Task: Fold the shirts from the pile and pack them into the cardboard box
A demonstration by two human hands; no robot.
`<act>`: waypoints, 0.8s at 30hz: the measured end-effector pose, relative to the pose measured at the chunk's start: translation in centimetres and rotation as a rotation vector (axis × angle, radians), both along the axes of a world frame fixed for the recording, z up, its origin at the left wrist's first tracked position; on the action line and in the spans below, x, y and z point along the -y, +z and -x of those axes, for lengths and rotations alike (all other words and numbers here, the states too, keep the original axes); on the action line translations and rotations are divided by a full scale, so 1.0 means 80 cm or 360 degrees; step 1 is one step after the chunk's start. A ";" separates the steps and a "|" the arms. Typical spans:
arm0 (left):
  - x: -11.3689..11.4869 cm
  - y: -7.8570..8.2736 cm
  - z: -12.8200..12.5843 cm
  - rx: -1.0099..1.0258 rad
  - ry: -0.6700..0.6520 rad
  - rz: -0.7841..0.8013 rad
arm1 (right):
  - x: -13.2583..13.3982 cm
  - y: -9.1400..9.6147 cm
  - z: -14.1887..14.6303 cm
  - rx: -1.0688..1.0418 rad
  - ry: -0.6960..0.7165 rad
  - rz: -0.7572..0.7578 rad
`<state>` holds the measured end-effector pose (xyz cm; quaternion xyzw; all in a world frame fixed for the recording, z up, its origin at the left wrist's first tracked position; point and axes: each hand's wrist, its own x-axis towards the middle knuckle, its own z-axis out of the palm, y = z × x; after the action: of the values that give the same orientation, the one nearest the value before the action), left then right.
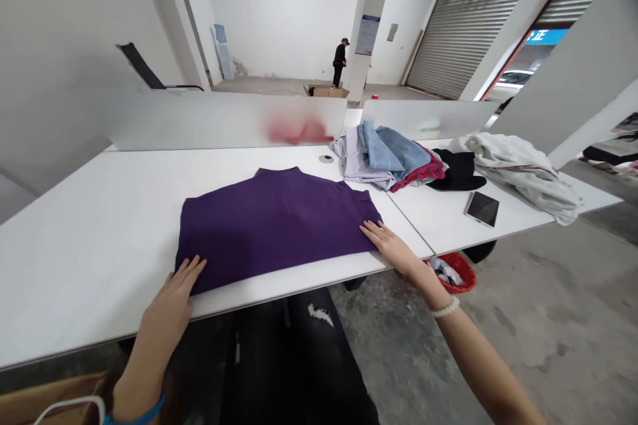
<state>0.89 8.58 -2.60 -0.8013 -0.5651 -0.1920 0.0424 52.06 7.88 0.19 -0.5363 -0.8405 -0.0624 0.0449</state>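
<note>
Both hands are flat and open, holding nothing: left hand (172, 292) on the lower-left corner of the purple shirt (272, 222), right hand (391, 246) on its lower-right corner, mid-frame on the white table (74, 246). Looks like smoothing mid-fold; next fold probably needs a grip on an edge. Clothes pile (386, 158), phone (482, 208) and red bin (456, 271) sit right, nothing in the way.

bare table (74, 226) left of purple garment (269, 219), clothes pile (389, 159) crowding right
</note>
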 end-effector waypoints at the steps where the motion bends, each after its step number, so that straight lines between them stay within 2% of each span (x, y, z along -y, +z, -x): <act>1: 0.009 -0.004 0.003 0.0039 -0.0005 0.0031 | 0.012 -0.002 -0.002 -0.0032 -0.0015 0.0032; 4: 0.040 -0.004 0.008 0.0105 0.0064 0.0138 | 0.047 -0.001 -0.013 -0.0139 -0.0095 0.0232; 7: 0.063 0.017 -0.001 0.0133 0.0061 0.0129 | 0.070 0.017 -0.018 -0.0264 -0.0213 0.0503; 9: 0.063 0.036 -0.020 0.0186 -0.0032 0.0062 | 0.072 0.038 -0.003 -0.0347 -0.0247 0.0565; 12: 0.040 0.058 -0.077 0.0233 -0.0133 -0.0037 | 0.050 0.067 0.060 -0.0380 -0.0118 0.0360; 15: 0.008 0.075 -0.156 0.0196 -0.0223 -0.0103 | 0.014 0.077 0.148 -0.0336 0.0197 0.0079; 18: -0.011 0.089 -0.222 0.0263 -0.0360 -0.0103 | -0.022 0.065 0.218 -0.0318 0.0447 0.0017; 20: -0.019 0.088 -0.248 0.0280 -0.0464 -0.0058 | -0.040 0.047 0.244 -0.0322 0.0534 0.0034; 22: -0.029 0.077 -0.256 0.0243 -0.0486 0.0055 | -0.054 0.026 0.256 -0.0311 0.0575 0.0076; 24: -0.043 0.059 -0.247 0.0165 -0.0407 0.0172 | -0.063 0.010 0.257 -0.0275 0.0590 0.0101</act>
<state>20.64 12.02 2.13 -0.8569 -0.4692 -0.2063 -0.0548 31.51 12.94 0.95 -0.3769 -0.9194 0.0197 0.1105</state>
